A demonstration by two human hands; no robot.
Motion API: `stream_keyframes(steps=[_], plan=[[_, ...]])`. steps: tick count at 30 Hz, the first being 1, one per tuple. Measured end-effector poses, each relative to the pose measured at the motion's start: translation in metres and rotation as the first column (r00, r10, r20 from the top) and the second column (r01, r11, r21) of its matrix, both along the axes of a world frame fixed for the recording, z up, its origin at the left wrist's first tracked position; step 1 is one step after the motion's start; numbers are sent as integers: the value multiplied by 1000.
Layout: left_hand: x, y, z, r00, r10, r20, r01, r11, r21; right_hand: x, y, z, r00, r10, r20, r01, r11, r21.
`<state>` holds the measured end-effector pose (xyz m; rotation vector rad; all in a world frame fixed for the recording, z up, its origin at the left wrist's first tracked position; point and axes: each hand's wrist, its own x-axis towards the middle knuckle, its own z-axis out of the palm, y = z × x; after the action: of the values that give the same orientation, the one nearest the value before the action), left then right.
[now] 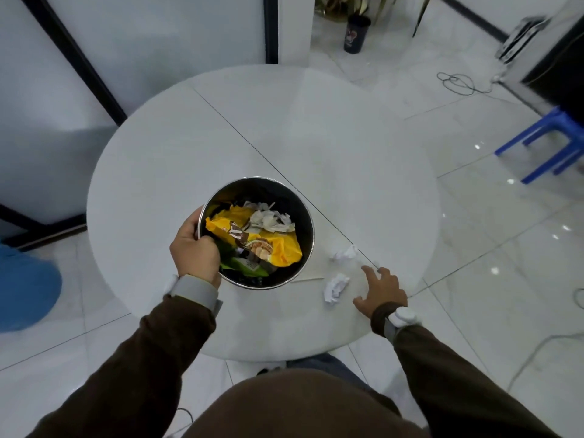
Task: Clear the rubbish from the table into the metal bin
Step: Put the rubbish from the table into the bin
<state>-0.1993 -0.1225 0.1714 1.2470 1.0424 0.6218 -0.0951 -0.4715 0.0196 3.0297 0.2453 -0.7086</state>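
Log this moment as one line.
left hand: grips metal bin rim | right hand: open, near paper balls | stick on table

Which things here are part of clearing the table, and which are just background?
Part of the job:
- metal bin, held by left hand
- two crumpled paper balls
- thin wooden stick
- table
- right hand, open beside the paper

Just lying about:
- black cup on the floor
- blue stool
- floor cables

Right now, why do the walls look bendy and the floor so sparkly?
In the head view, the wide-angle lens bows straight lines near the edges; the glossy floor mirrors ceiling lights as bright spots; the left hand and metal bin stay sharp.
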Motion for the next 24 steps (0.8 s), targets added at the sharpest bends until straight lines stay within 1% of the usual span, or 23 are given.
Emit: stream_keyframes(steps=[2,4,6,8,11,13,15,17,19,21,22,24], plan=[[2,-3,0,1000,-15,-2,15,1000,2,4,-2,-10,995,-37,-96,35,999,-20],[3,-3,-2,999,-33,-15,33,999,13,9,-3,-23,989,-46,-138,50,998,23],[3,-1,-5,999,-41,-29,41,999,29,14,-4,-34,986,-60,-153,71,995,71],[3,0,-6,998,-40,-39,41,999,30,19,-4,-41,993,-16,-115,24,997,70],[3,0,-6,999,-33,-33,34,999,35,21,6,-38,987,6,-162,13,993,118],[2,2,-6,999,-31,-33,32,999,30,20,14,-32,990,36,-137,-9,981,194],[0,4,-7,999,-25,-34,25,999,21,18,18,-29,998,43,-51,-28,963,267],[-1,5,-7,999,-21,-38,22,1000,17,17,22,-23,999,49,1,-48,960,276],[-3,5,-6,999,-19,-45,21,999,24,14,27,-19,994,104,22,-106,958,267],[-5,6,-7,999,-11,-51,13,1000,29,10,29,-20,973,228,48,-231,923,309],[-5,6,-7,999,-11,-53,13,999,31,8,30,-22,955,290,56,-293,908,299],[-7,7,-7,998,3,-56,-1,1000,30,6,36,-27,933,360,1,-352,912,212]])
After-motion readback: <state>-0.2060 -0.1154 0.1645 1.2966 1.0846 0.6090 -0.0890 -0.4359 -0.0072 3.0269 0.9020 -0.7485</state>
